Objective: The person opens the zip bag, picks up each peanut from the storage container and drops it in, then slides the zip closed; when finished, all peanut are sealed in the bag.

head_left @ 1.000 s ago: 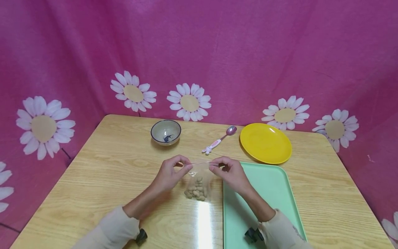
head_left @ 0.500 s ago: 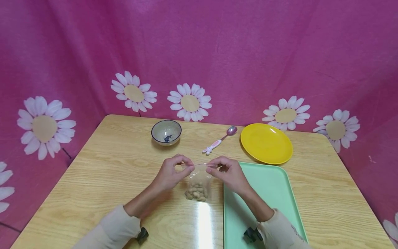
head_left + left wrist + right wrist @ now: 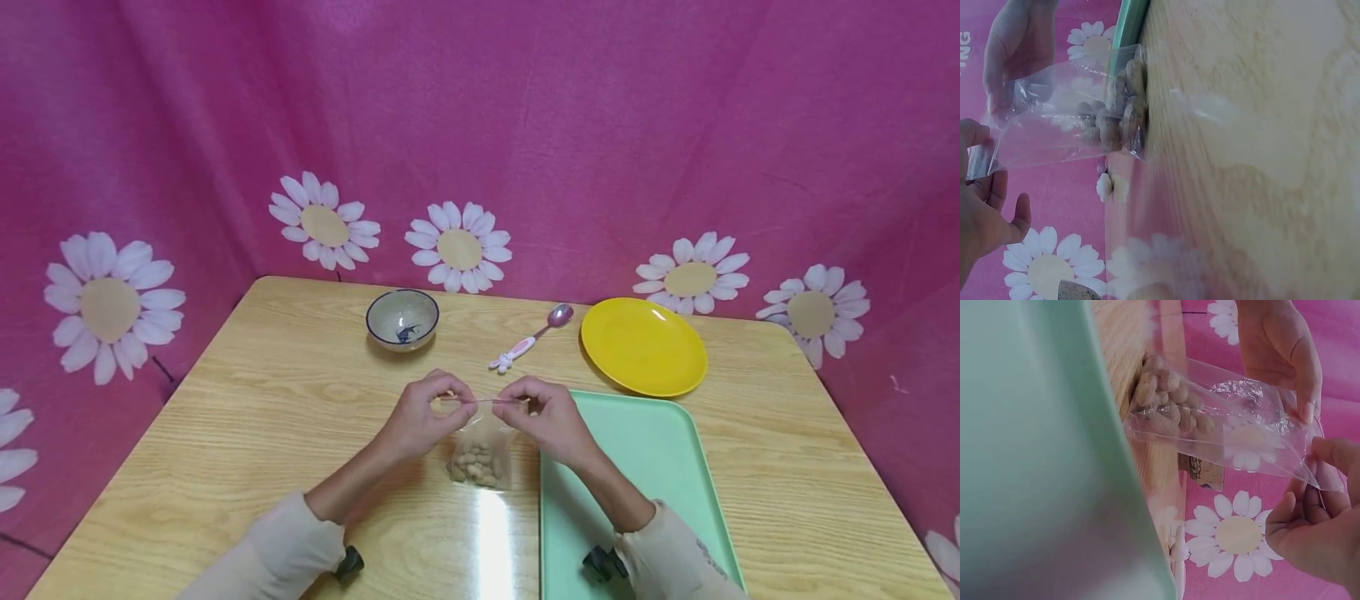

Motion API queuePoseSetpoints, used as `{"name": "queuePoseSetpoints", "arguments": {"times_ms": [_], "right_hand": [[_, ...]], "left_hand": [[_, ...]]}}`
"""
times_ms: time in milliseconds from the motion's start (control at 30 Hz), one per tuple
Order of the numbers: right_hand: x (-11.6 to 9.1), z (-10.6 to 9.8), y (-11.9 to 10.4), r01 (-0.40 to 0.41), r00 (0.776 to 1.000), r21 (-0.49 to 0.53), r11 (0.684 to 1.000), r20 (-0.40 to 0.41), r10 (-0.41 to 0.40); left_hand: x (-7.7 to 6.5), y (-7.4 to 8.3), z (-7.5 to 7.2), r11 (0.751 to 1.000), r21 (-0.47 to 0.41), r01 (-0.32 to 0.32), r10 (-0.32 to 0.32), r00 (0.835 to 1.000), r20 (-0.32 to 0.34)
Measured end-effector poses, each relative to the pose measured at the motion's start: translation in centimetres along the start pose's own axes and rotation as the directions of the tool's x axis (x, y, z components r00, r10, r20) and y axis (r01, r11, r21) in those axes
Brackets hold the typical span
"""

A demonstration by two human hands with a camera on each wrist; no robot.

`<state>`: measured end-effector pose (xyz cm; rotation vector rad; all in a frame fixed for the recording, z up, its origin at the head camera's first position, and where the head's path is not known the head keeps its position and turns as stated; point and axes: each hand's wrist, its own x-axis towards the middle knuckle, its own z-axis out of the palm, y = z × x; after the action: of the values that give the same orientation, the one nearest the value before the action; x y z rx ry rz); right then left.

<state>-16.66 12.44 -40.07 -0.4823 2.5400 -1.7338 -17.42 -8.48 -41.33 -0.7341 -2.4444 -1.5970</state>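
Observation:
A clear plastic bag (image 3: 483,425) with unshelled peanuts (image 3: 476,467) in its bottom hangs upright at the middle of the table. My left hand (image 3: 422,419) pinches the left side of the bag's top edge between thumb and fingers. The right side of that edge is pinched by my right hand (image 3: 551,421), its fingertips close to the left ones. In the left wrist view the peanuts (image 3: 1110,122) sit low in the bag, at the tabletop. From the right wrist, the bag's mouth (image 3: 1313,456) appears stretched flat between both hands.
Behind the hands stands a bowl (image 3: 390,317) with a blue rim. A spoon (image 3: 521,346) with a rabbit handle lies right of it, then a yellow plate (image 3: 643,346). A green tray (image 3: 637,467) lies under my right forearm. A pink flowered cloth (image 3: 480,125) hangs behind the table.
Both hands have come slightly closer together along the bag's top edge. The bag stays in nearly the same place, and the bowl, spoon, plate and tray have not moved.

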Motion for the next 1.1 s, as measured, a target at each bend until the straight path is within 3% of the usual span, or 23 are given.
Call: {"name": "queuePoseSetpoints", "arguments": {"times_ms": [167, 433, 567, 867, 1100], "right_hand": [[0.09, 0.17, -0.19, 0.004, 1.0, -0.01, 1.0, -0.003, -0.004], [0.15, 0.28, -0.31, -0.018, 0.999, -0.005, 1.0, 0.038, 0.018], [0.09, 0.15, -0.44, 0.0, 0.999, -0.026, 1.0, 0.041, 0.001], [0.25, 0.0, -0.45, 0.023, 0.998, -0.038, 0.999, 0.067, -0.02], [0.26, 0.03, -0.6, 0.063, 0.997, -0.093, 0.994, 0.055, -0.058]], "left_hand": [[0.14, 0.02, 0.24, 0.998, 0.003, -0.057, 0.057, 0.998, -0.003], [0.2, 0.37, 0.52, 0.999, 0.011, -0.049, 0.049, 0.999, 0.017], [0.34, 0.46, 0.63, 0.997, 0.017, -0.076, 0.076, 0.997, 0.004], [0.55, 0.63, 0.54, 0.998, 0.013, -0.068, 0.068, 0.997, 0.019], [0.57, 0.64, 0.35, 0.992, 0.065, -0.107, 0.106, 0.994, 0.022]]}}
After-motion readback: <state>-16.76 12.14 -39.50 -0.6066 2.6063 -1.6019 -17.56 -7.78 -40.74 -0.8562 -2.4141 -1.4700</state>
